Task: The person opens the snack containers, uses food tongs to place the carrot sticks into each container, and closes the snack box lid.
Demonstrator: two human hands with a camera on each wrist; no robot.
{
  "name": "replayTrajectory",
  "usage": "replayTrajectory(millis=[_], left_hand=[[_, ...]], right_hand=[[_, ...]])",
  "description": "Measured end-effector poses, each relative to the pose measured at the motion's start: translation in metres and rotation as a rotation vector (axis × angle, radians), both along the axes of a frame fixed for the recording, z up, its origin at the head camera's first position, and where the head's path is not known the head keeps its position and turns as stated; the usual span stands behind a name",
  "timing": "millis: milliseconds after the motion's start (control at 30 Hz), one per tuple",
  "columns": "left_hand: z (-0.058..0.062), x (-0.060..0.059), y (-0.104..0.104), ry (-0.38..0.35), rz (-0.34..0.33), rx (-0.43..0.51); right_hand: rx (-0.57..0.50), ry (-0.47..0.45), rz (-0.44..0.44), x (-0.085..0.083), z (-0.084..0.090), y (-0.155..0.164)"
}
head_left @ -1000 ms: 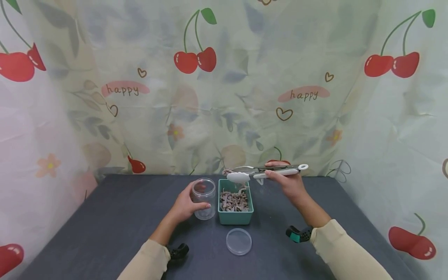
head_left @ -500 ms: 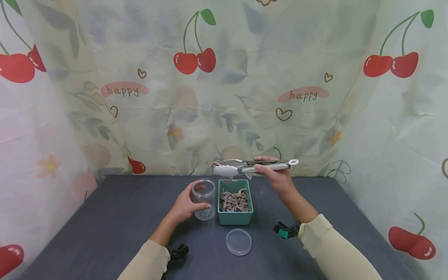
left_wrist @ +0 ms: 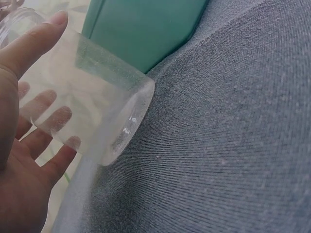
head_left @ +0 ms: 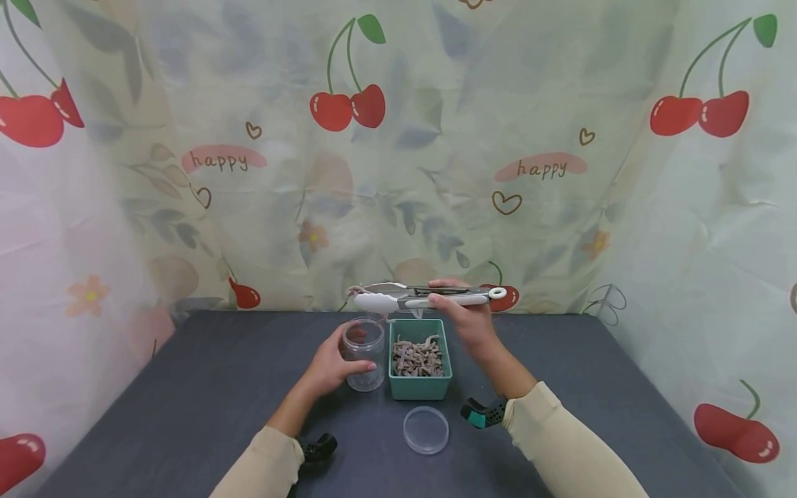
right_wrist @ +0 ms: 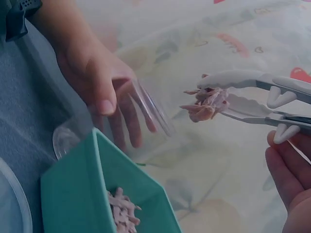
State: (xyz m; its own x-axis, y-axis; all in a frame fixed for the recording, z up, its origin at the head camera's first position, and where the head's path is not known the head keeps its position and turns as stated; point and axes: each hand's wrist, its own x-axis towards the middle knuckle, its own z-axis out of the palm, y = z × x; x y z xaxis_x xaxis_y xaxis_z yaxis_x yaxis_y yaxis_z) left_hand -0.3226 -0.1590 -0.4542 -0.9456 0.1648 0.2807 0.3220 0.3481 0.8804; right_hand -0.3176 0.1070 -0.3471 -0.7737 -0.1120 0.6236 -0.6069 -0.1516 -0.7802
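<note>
Grey table: tongs in right hand above left-held jar.

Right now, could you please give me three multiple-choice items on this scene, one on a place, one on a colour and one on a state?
1. Where does the loose lid lie?
A. On the table in front of the box
B. On the jar
C. In the box

2. What colour is the box of brown strips?
A. Red
B. Teal
C. Yellow

3. What is the state of the tongs?
A. Lying on the table
B. Held open and empty
C. Closed on a clump of strips

Answers:
1 A, the lid sits flat on the table, nearer the person than the box.
2 B, its walls are teal.
3 C, the right hand holds them above the jar, which the left hand grips.
</note>
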Motion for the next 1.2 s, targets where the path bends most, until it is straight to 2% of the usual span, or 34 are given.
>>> replayTrajectory(millis=[433,667,1000,1100,1200], left_hand=[[0.000,-0.001,0.000,-0.007,0.029,-0.018],[0.001,0.000,0.000,0.019,0.032,-0.017],[-0.001,0.000,0.000,-0.011,0.040,-0.022],[0.003,0.004,0.002,-0.012,0.045,-0.024],[0.016,0.014,0.005,-0.017,0.041,-0.025]], right_hand=[[0.044,-0.124,-0.019,0.007,-0.023,-0.012],[-0.003,-0.107,-0.002,0.007,-0.028,-0.011],[-0.017,-0.081,0.000,0.007,-0.032,-0.008],[0.001,-0.091,0.001,0.007,-0.032,-0.007],[0.018,-0.099,-0.003,0.007,-0.032,-0.007]])
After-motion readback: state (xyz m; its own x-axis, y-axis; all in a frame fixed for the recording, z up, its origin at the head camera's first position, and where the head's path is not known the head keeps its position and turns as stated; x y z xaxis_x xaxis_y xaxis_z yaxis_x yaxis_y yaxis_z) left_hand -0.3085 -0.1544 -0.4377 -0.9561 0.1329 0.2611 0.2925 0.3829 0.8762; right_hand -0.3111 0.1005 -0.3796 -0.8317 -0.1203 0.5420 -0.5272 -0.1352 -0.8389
